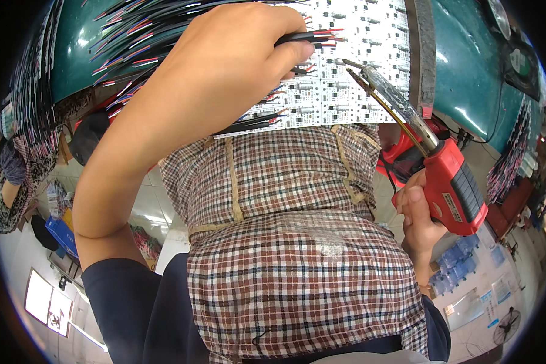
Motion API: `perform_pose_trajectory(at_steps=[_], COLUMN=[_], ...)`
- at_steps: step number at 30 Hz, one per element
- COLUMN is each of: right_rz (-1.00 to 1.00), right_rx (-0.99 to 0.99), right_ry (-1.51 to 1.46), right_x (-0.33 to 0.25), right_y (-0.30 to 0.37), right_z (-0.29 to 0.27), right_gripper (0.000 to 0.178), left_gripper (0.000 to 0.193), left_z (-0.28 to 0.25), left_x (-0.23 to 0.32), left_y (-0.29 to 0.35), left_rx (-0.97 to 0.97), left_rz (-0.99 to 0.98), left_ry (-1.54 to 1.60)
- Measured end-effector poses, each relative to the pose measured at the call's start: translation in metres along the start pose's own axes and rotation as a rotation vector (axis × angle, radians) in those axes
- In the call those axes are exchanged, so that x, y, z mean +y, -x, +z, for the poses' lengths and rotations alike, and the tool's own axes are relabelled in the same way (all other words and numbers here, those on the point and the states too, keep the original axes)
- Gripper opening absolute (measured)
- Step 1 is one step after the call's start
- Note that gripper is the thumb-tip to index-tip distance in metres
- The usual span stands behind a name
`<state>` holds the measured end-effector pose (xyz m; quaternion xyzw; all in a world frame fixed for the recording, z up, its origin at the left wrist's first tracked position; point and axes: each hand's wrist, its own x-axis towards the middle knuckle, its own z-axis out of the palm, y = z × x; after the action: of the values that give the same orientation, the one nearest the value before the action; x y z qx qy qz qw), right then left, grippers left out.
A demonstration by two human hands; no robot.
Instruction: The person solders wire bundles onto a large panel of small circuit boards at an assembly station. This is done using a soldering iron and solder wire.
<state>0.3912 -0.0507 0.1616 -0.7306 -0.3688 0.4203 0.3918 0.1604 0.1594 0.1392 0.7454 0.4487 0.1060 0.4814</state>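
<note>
My left hand [242, 45] reaches over a white sheet of small circuit boards [367, 103]. Its thumb and fingers are closed on a black cable [290, 38], whose thin red and black wire ends point right across the boards. More black cables lie under this hand, along the left side of the sheet. My right hand [420, 212] grips a red soldering gun [454, 188] by its handle. The gun's metal barrel and a thin brass-coloured tube slant up and left. Their dark tips hover at the boards, just right of the held wires; contact is unclear.
Many loose cables [142, 30] with stripped coloured ends spread over the green work surface [73, 54] at upper left. A dark bar [424, 54] borders the sheet's right side. Cable bundles [509, 151] hang at right. A checked apron [303, 261] covers my lap.
</note>
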Motion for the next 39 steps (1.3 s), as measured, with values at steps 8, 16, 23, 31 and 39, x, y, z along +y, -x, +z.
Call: perform_pose_trajectory(at_steps=[8,16,23,31,39], right_rz=[-0.05,0.046,0.091,0.102,0.099], right_rx=[-0.056,-0.085,-0.089,-0.102,-0.134], right_ry=[0.012,0.083,0.073,0.063,0.063], right_x=[0.006,0.009,0.008,0.008,-0.001], right_y=[0.006,0.017,0.012,0.01,0.005], right_z=[-0.007,-0.009,-0.002,0.0,0.0], right_gripper=[0.016,0.018,0.018,0.019,0.019], left_gripper=[0.012,0.017,0.016,0.016,0.015], left_z=[-0.004,0.036,0.041,0.041,0.043], left_x=[0.013,-0.012,-0.016,-0.016,-0.017], left_y=[0.024,0.035,0.036,0.037,0.036], left_rx=[0.245,0.221,0.266,0.274,0.289], left_rz=[0.164,0.15,0.169,0.167,0.174], left_ry=[-0.215,-0.214,-0.278,-0.293,-0.285])
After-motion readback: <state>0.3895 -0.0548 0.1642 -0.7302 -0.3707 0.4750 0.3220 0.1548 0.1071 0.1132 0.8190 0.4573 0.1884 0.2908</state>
